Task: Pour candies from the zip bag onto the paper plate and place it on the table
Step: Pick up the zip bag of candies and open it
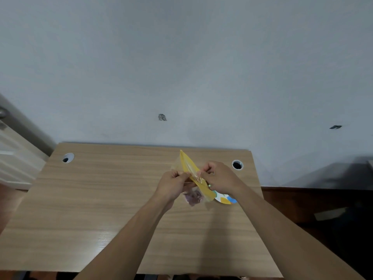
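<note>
At far left a pale cabinet (14, 156) stands against a grey-white wall (181, 57), beside the wooden table (80, 209) that fills the lower middle of the view. The table top is light wood grain, with a round cable hole (68, 158) near its far-left corner. Above the table's middle, the left hand (171, 185) is pinched shut on the near lip of the bag (190, 168), thumb and fingers closed on the clear plastic. The bag is held up off the table, tilted, its yellow panel running from upper left to lower right; no writing or brand on it can be read. Purplish candies (193, 197) hang in the bag's lower end, just below the left hand. The right hand (220, 177) is clamped on the bag's opposite lip, facing the left hand, so the two grip the mouth from either side. Under the right wrist the plate (225, 199) lies on the table, mostly hidden, showing a white rim with yellow, blue and green patches. Farther right a second cable hole (237, 164) sits near the far-right corner. Two small dark marks show on the wall, and dark floor (323, 209) lies right of the table.
</note>
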`<action>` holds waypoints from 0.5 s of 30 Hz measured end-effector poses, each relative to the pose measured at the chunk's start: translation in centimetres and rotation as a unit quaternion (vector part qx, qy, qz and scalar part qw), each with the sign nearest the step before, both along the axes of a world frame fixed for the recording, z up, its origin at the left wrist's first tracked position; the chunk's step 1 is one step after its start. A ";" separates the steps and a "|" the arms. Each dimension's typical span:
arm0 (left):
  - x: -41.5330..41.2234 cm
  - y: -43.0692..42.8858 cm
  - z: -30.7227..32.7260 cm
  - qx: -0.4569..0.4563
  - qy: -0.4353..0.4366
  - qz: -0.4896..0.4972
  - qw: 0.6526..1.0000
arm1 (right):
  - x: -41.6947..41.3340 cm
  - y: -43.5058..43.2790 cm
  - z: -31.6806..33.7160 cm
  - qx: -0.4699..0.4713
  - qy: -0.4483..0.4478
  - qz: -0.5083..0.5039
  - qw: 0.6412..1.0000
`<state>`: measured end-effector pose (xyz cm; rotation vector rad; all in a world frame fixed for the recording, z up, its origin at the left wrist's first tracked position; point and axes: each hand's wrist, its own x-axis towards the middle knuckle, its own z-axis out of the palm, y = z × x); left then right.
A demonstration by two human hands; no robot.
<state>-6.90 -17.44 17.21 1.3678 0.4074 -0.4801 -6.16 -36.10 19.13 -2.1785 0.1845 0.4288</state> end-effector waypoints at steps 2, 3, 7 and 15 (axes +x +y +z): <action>0.3 0.1 0.1 -0.007 0.018 0.041 0.999 | 0.2 -0.2 0.3 0.008 -0.009 -0.043 0.999; 0.5 0.4 0.3 -0.013 0.025 0.061 0.998 | 0.3 -0.6 0.4 0.033 -0.007 -0.078 0.996; 0.7 1.3 0.6 0.067 0.020 0.049 0.996 | 1.0 -2.8 0.9 0.045 0.000 -0.105 0.993; 1.5 1.4 0.8 0.254 0.037 -0.090 0.962 | 2.4 -5.7 1.0 -0.185 -0.097 -0.032 0.977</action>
